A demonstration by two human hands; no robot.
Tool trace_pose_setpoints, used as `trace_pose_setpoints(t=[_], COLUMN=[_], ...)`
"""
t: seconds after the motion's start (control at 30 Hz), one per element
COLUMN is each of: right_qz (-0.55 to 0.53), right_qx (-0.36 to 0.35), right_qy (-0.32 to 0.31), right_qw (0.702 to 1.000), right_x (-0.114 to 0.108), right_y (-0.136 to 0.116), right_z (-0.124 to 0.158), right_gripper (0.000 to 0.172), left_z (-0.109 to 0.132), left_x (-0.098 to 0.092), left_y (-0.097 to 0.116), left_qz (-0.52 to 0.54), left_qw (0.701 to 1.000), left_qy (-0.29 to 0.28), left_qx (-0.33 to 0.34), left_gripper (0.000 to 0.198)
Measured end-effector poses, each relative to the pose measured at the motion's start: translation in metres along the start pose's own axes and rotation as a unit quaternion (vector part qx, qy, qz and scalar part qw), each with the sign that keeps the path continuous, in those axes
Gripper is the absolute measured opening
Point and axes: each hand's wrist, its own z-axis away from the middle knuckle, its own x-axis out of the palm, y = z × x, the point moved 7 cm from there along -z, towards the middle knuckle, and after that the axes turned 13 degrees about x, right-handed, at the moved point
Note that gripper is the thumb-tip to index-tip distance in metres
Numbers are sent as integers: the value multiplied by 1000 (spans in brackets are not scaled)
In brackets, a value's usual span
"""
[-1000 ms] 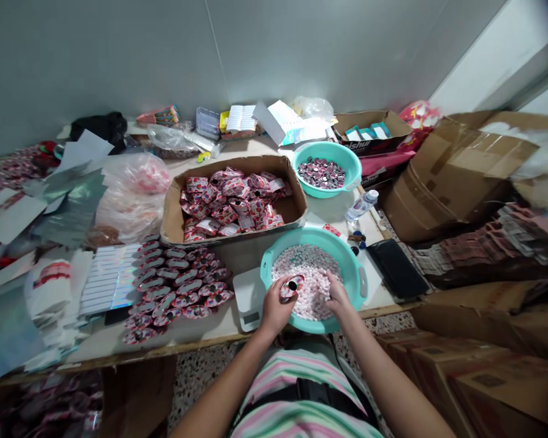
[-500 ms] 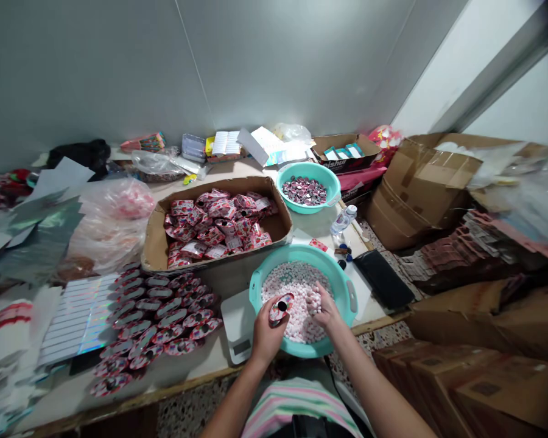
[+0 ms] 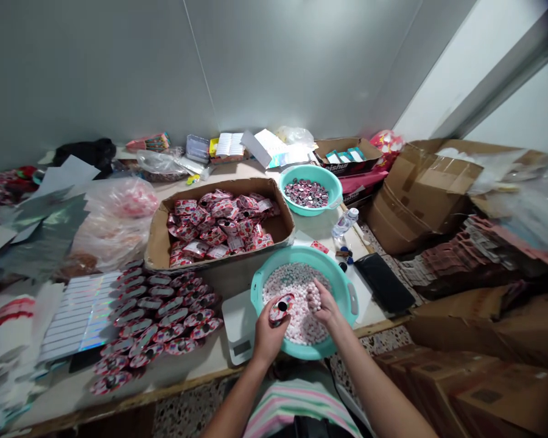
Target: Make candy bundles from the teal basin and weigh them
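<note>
My left hand (image 3: 270,333) is wrapped round a small red printed container (image 3: 282,309), its top tilted up and showing a dark round hole. It is above the left part of a turquoise basin (image 3: 257,292). The basin holds a mass of small pale pink and white pellets (image 3: 299,328). Over the same basin, my right hand (image 3: 325,309) is cupped with its fingers curled round a handful of these pellets, apart from the container. Many similar red containers (image 3: 167,313) stand in rows on the table to the left, and more packs (image 3: 223,225) fill an open cardboard box (image 3: 153,243).
A white scale (image 3: 237,319) sits by the basin's left side. Behind are a second turquoise basin (image 3: 317,210) of dark round caps and a clear bottle (image 3: 346,222). A black pouch (image 3: 384,283) lies to the right. Cardboard cartons (image 3: 488,322) stand beyond the table's right edge.
The view has shifted slightly. My right hand's fingers have closed a little more round the pellets; my left hand keeps the container in about the same place.
</note>
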Motion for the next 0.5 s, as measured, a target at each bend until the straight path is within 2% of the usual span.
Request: trace_pose_setpoints(t=[0.13, 0.3, 0.37, 0.5], right_qz=[-42, -66, -64, -66], right_qx=[24, 3, -2, -23], right_qy=[12, 22, -4, -109], right_qw=[999, 998, 998, 992], right_x=[-3, -3, 4, 24], right_y=[8, 10, 8, -1], right_z=[1, 4, 7, 16], right_gripper=[33, 36, 34, 28], left_z=[1, 2, 1, 1], left_x=[0, -1, -1, 0], left_y=[-1, -2, -2, -2], left_qz=[-2, 3, 2, 3], left_qw=[1000, 1000, 1000, 1000], left_qy=[0, 10, 8, -1], left_qx=[-7, -10, -6, 3], left_gripper=[48, 48, 48, 47])
